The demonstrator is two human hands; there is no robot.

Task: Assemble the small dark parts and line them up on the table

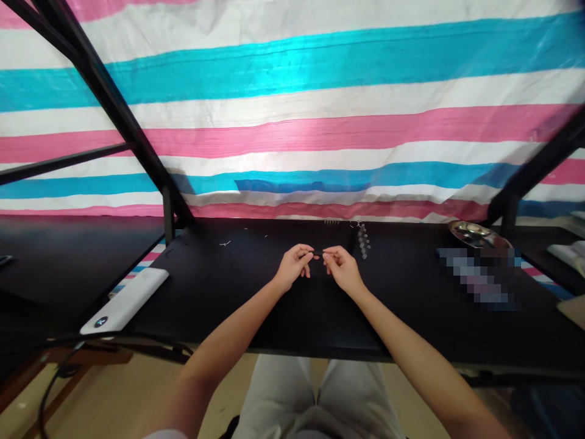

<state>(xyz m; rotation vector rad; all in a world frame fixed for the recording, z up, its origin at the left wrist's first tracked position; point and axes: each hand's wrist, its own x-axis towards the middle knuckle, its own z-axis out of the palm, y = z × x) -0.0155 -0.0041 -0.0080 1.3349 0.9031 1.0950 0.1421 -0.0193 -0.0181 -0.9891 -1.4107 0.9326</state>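
Between my two hands, just above the black table [219, 305], is a small dark thin piece [318, 252], too small to name. The fingertips of my left hand [295, 266] pinch its left end. My right hand [342, 266] pinches the right end, its thumb and index finger together. Beyond my right hand lies a cluster of small clear round pieces [364, 241] in rough rows. A short row of tiny pieces [331, 222] sits at the table's far edge. Small white scraps [225, 244] lie to the left of my hands.
At the left edge rests a white power bank-like box [125, 302], with a black cable [137, 335] running near it. A shiny metal plate [479, 235] and a blurred-out item [478, 277] are at the right. Black frame bars [114, 116] slant up before a striped sheet [292, 67].
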